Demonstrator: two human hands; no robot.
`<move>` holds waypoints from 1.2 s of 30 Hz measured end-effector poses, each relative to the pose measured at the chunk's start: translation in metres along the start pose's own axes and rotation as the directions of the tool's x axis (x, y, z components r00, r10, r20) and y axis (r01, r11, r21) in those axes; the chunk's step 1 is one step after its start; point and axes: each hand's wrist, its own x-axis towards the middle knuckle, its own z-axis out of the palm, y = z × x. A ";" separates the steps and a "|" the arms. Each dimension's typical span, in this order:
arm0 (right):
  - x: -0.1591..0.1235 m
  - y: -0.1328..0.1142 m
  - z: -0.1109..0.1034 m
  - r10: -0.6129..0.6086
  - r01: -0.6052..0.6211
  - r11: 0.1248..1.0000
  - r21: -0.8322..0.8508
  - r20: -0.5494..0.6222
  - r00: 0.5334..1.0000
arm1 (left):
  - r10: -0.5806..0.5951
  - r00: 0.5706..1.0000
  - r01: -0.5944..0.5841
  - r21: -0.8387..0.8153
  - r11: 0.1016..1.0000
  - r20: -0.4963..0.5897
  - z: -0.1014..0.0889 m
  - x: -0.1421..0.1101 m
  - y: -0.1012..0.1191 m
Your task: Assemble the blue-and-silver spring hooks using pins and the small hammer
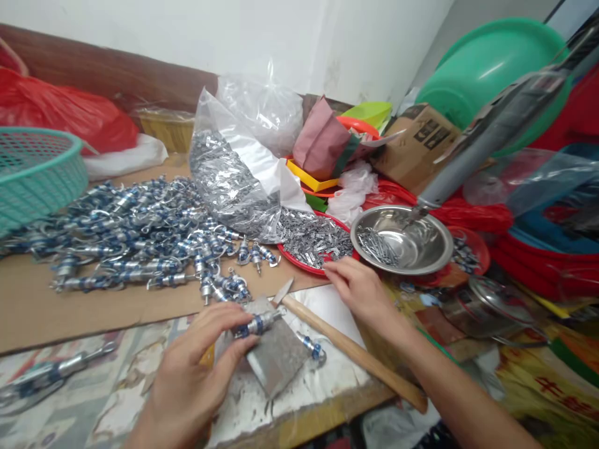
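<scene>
My left hand [196, 368] pinches a small silver-and-blue metal fitting [256, 324] and holds it down on a grey metal block [276, 349] near the table's front edge. My right hand [362, 290] reaches forward, fingertips at the rim of a red plate [299, 265] heaped with small silver metal pieces [311, 234]; whether it holds one I cannot tell. A wooden-handled hammer [355, 352] lies between my hands, its head by the block. Another blue-and-silver fitting [312, 347] lies just right of the block.
A big pile of the same fittings [140, 234] covers cardboard at left. Behind it stand a teal basket [37, 171] and a clear bag of silver parts [234, 168]. A steel bowl [402, 240] with pins sits at right, near red and green basins and a carton.
</scene>
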 end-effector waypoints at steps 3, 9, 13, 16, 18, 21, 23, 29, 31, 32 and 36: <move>0.045 0.023 0.004 0.052 -0.051 0.998 -0.047 0.025 0.998 | -0.091 0.996 0.091 -0.010 0.996 0.004 -0.004 -0.006 0.004; 0.066 0.035 0.012 0.062 -0.062 0.998 -0.008 -0.035 0.997 | -0.241 0.958 0.256 -0.081 0.963 0.154 -0.011 -0.012 0.008; 0.050 0.020 0.003 0.080 -0.057 0.990 0.126 -0.187 0.979 | -0.330 0.919 0.350 -0.059 0.935 0.215 -0.010 -0.014 0.008; 0.024 -0.018 -0.003 0.075 -0.013 0.960 0.279 -0.213 0.974 | -0.369 0.909 0.386 -0.058 0.921 0.193 -0.008 -0.017 0.011; 0.002 -0.050 -0.002 0.018 0.043 0.906 0.421 -0.141 0.990 | -0.378 0.913 0.392 -0.074 0.917 0.151 -0.006 -0.018 0.013; -0.025 -0.090 0.007 -0.061 0.093 0.691 0.717 -0.070 0.996 | -0.368 0.929 0.371 -0.089 0.924 0.050 -0.003 -0.018 0.015; -0.033 -0.103 0.016 -0.071 0.110 0.633 0.767 -0.083 0.994 | -0.340 0.940 0.339 -0.107 0.935 0.007 -0.002 -0.018 0.015; -0.037 -0.103 0.027 -0.027 0.040 0.555 0.831 -0.029 0.999 | -0.261 0.965 0.254 -0.186 0.949 -0.012 0.001 -0.018 0.016; -0.039 -0.101 0.026 -0.046 0.063 0.546 0.835 -0.046 0.998 | -0.269 0.963 0.257 -0.216 0.942 -0.023 0.002 -0.019 0.017; -0.040 -0.100 0.024 -0.070 0.097 0.548 0.831 -0.070 0.995 | -0.283 0.959 0.270 -0.234 0.934 -0.022 0.002 -0.020 0.017; -0.050 -0.096 0.020 -0.236 0.361 0.617 0.699 -0.273 0.932 | -0.387 0.922 0.369 -0.289 0.883 -0.006 -0.004 -0.024 0.017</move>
